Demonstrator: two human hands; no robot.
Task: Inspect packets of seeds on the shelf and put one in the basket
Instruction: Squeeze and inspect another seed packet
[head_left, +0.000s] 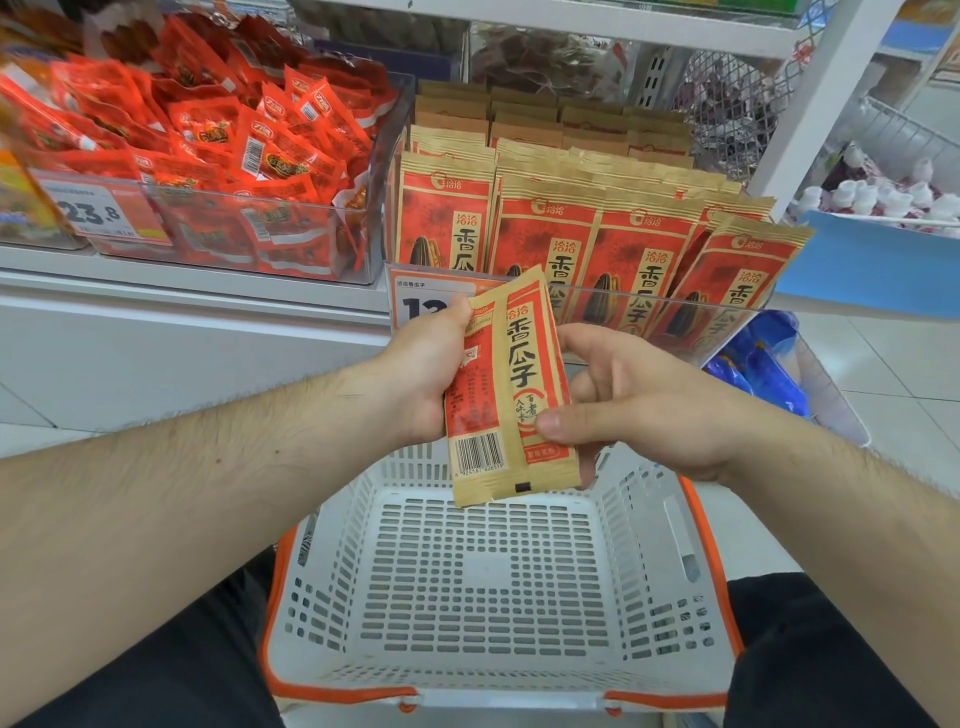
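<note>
Left hand (423, 374): curled round the left edge of the seed packet (511, 387), thumb over the upper corner, fingers hidden behind.
Right hand (631, 402): pinching the packet's lower right part, thumb pressed on the front, other fingers behind the packet's right edge.
Seed packet: held between both hands, nearly upright and tilted slightly, barcode panel and red-and-tan printed strip facing the camera; lower end hanging just above the far rim of the basket (332, 566).
Basket: white perforated plastic with orange rim, directly below the hands, between two dark-clad legs; nothing inside.
Shelved packets (587, 228): rows of matching red-and-tan packets standing upright behind a clear front panel, just beyond the hands.
Price tag (423, 301): orange-framed, partly covered by the left hand's knuckles.
Red snack bin (218, 156): clear tub heaped with red sachets, beyond and to the left of the left hand, a tag reading 23.8 on its front.
Blue packages (763, 358): past the right hand, low beside the shelf end.
</note>
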